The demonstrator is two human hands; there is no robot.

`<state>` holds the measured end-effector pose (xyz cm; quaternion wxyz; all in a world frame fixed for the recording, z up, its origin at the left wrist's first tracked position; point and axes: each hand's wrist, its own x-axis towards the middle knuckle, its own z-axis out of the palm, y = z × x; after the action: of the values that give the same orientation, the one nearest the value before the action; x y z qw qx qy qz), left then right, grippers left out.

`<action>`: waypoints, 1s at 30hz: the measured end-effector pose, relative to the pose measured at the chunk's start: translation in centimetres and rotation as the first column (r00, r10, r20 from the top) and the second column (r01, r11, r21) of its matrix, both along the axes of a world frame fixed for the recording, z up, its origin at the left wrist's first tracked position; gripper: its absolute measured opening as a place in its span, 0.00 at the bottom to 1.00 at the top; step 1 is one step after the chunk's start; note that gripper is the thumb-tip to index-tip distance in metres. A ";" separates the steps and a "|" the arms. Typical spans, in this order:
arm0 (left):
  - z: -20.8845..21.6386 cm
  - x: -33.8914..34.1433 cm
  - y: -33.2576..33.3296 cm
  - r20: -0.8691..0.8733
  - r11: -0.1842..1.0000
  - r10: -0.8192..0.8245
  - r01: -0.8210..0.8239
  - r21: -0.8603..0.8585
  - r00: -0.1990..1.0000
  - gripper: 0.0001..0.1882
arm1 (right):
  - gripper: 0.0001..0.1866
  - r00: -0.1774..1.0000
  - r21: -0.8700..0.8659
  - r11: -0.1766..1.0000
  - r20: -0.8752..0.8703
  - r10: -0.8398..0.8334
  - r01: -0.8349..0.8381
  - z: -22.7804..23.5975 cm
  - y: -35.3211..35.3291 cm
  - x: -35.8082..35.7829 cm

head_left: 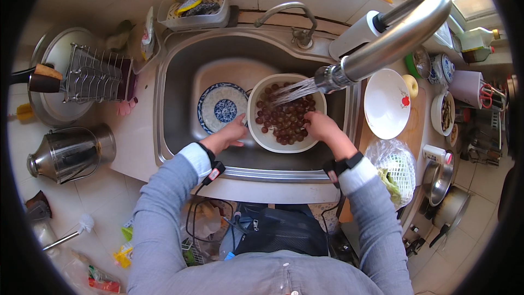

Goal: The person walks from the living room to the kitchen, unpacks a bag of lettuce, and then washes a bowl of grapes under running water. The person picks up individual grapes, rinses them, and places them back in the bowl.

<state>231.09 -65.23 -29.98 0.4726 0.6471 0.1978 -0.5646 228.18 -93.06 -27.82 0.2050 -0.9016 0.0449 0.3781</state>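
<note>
A white bowl (256, 136) holding a bunch of reddish-purple grapes (289, 123) sits in the steel sink (185, 71). Water sprays into it from the curved metal faucet (390, 49) at the upper right. My right hand (326, 129) reaches over the bowl's right side, its curled fingertips closed on grapes at the edge of the bunch. Beside the bowl's left wall is my left hand (228, 135), thumb and fingers apart, with nothing seen in it. Left of the bowl, partly under my left hand, a blue-and-white patterned plate (210, 106) lies on the sink bottom.
A smaller tap (297, 22) stands behind the sink. Right of it, a white oval dish (386, 101) and a plastic-bagged vegetable (394, 172) rest by a wooden board. To the left are a wire rack (95, 74) and a metal pot (71, 153). A clear tub (196, 19) holds scrubbers.
</note>
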 end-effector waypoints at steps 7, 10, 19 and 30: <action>11.3 -1.5 4.1 0.141 0.953 0.231 -0.194 -0.234 0.963 0.28 | 0.19 0.967 -0.170 0.952 -0.018 0.255 -0.254 -5.6 1.2 1.6; 14.0 -3.9 5.2 0.166 0.898 0.387 -0.329 -0.293 0.907 0.25 | 0.20 0.955 -0.172 0.939 -0.071 0.289 -0.297 -6.9 1.6 1.9; 15.0 -9.1 5.3 0.167 0.801 0.552 -0.464 -0.378 0.817 0.22 | 0.22 0.927 0.368 0.853 -0.209 -0.313 0.371 -4.1 3.0 2.7; 15.2 -11.4 4.6 0.123 0.761 0.583 -0.487 -0.428 0.803 0.22 | 0.16 0.844 0.725 0.460 -0.328 -0.424 0.512 2.7 5.7 1.1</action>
<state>219.72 -60.65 -14.80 0.7505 0.5254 0.2029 -0.3458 229.29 -87.40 -25.12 0.6744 -0.6472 0.1290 0.3313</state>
